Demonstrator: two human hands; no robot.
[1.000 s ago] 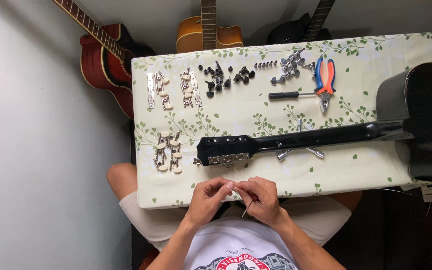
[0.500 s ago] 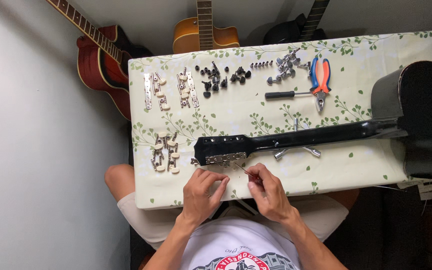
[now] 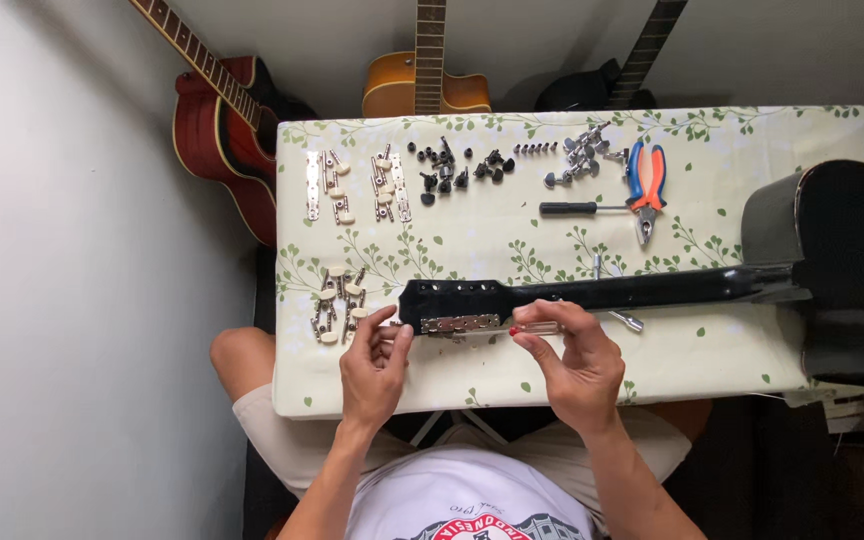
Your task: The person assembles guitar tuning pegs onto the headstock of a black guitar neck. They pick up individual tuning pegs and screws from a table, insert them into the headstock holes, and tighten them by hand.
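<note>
A: Looking down at the table (image 3: 572,380) — the black guitar headstock (image 3: 449,297) lies flat with its neck (image 3: 642,290) running to 3 o'clock, likely so the side edge faces the person.

B: Hands?

A: Left hand (image 3: 372,365) at 9 o'clock of the headstock, fingertips pinched close together at its end, seemingly steadying it; what they grip, if anything, is too small to tell. Right hand (image 3: 572,360) pinches a slim clear-handled screwdriver (image 3: 532,328) with a red tip end, held level along the metal tuner plate (image 3: 460,323) on the headstock's near edge.

B: Parts around?

A: Cream-knob tuners (image 3: 337,300) just at 9 o'clock of the headstock, within reach. More tuner strips (image 3: 352,187) at 11 o'clock, small black pegs (image 3: 457,170) at 12, silver tuners (image 3: 577,158) at 1, all sorted in groups. Black-handled screwdriver (image 3: 577,208) and orange-blue pliers (image 3: 645,185) at 1 o'clock.

B: Packages, labels?

A: None visible. Only a leaf-print cloth on the table. Black guitar body (image 3: 842,270) at 3 o'clock.
</note>
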